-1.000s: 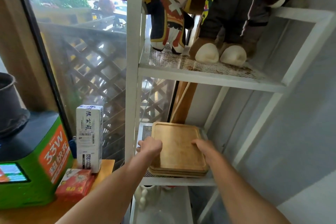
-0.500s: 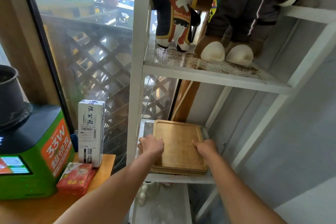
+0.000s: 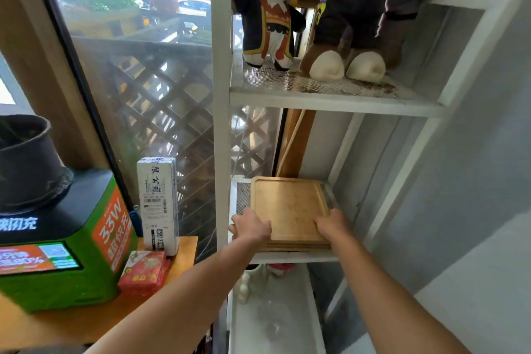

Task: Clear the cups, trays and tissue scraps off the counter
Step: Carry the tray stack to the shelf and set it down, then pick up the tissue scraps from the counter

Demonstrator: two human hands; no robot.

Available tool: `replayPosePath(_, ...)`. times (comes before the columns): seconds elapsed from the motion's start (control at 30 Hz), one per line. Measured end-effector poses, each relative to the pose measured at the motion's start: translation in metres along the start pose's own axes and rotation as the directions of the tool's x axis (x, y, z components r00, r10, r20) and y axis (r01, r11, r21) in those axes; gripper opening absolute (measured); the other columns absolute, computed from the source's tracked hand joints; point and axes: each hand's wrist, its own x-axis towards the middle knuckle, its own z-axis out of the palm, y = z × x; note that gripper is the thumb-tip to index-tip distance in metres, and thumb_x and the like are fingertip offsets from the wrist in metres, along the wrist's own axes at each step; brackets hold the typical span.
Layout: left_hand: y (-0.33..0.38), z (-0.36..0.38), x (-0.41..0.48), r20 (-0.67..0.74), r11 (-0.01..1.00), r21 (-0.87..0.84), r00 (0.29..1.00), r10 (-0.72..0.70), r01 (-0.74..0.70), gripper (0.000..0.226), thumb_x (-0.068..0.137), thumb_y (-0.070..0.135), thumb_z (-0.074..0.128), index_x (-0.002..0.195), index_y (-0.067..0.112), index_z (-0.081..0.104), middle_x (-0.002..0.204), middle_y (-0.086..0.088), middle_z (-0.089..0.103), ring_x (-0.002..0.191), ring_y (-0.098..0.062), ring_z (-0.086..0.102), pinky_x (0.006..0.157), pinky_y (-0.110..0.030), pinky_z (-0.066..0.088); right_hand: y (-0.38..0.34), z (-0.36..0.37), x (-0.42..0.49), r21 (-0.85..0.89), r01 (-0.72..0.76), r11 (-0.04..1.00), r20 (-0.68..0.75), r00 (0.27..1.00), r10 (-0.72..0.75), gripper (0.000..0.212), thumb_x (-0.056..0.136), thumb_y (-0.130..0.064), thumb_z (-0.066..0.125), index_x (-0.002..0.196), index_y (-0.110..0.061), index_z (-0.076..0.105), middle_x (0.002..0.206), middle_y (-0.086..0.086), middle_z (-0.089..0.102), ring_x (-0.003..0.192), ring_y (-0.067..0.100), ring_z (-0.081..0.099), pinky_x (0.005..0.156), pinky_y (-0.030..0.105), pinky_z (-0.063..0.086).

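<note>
Gripping the near corners of a stack of wooden trays (image 3: pixel 290 210), the left hand (image 3: pixel 252 225) and right hand (image 3: pixel 333 224) stay closed on it, as before; the stack sits slightly deeper on the middle mesh shelf (image 3: pixel 293 260) of the white rack. At least three trays show at the edge. On the bench (image 3: pixel 86 322) left: one green charger kiosk (image 3: pixel 66 253), one red packet (image 3: pixel 143 271), one white carton (image 3: pixel 158 201). Two plush toys (image 3: pixel 316 17) stand above.

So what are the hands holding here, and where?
Both hands, left and right, grip the wooden tray stack on the shelf, at its near left and right edges.
</note>
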Motion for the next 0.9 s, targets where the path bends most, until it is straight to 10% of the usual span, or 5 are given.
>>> replayPosePath(0.23, -0.019, -0.006, -0.041, 0.117, 0.996, -0.056, 0.990, 0.080, -0.074, 0.044, 0.093, 0.019, 0.060, 0.130, 0.005, 0.041, 0.132, -0.019, 0.043, 0.119, -0.035, 0.049, 0.101, -0.044, 0.046, 0.025, -0.005, -0.064, 0.062, -0.032, 0.998, -0.067, 0.997, 0.036, 0.016, 0.091, -0.016, 0.057, 0.104, -0.008, 0.063, 0.096, 0.009, 0.062, 0.081, 0.022, 0.060, 0.070, 0.032, 0.051)
replayPosePath(0.4, -0.047, -0.033, -0.078, 0.166, 0.949, -0.153, 0.940, 0.299, -0.275, 0.026, 0.093, 0.015, 0.057, 0.119, 0.012, 0.054, 0.099, 0.000, 0.059, 0.085, -0.010, 0.057, 0.061, -0.018, 0.046, 0.011, 0.006, -0.127, 0.075, 0.018, 0.997, -0.146, 0.989, -0.007, 0.011, 0.091, -0.019, 0.059, 0.101, -0.016, 0.055, 0.088, 0.004, 0.059, 0.076, 0.020, 0.057, 0.063, 0.030, 0.048)
replayPosePath(0.67, -0.188, -0.143, -0.128, 0.132, 0.884, 0.104, 0.887, 0.443, -0.457, 0.012, 0.082, 0.039, 0.061, 0.080, 0.029, 0.054, 0.074, 0.011, 0.055, 0.067, -0.008, 0.056, 0.054, -0.023, 0.039, -0.024, 0.107, -0.264, -0.238, 0.134, 0.962, 0.101, 0.988, -0.113, 0.022, 0.092, -0.032, 0.060, 0.094, -0.011, 0.066, 0.089, 0.013, 0.062, 0.082, 0.024, 0.058, 0.072, 0.029, 0.046)
replayPosePath(0.9, -0.409, -0.254, -0.154, 0.098, 0.917, 0.337, 0.977, 0.190, -0.212, 0.019, 0.072, 0.041, 0.058, 0.080, 0.024, 0.055, 0.091, 0.000, 0.065, 0.086, -0.025, 0.064, 0.065, -0.031, 0.047, -0.058, 0.292, -0.421, -0.336, 0.368, 0.867, 0.481, 0.858, -0.178, 0.021, 0.086, -0.037, 0.057, 0.081, -0.016, 0.057, 0.085, 0.010, 0.061, 0.079, 0.028, 0.062, 0.073, 0.038, 0.056)
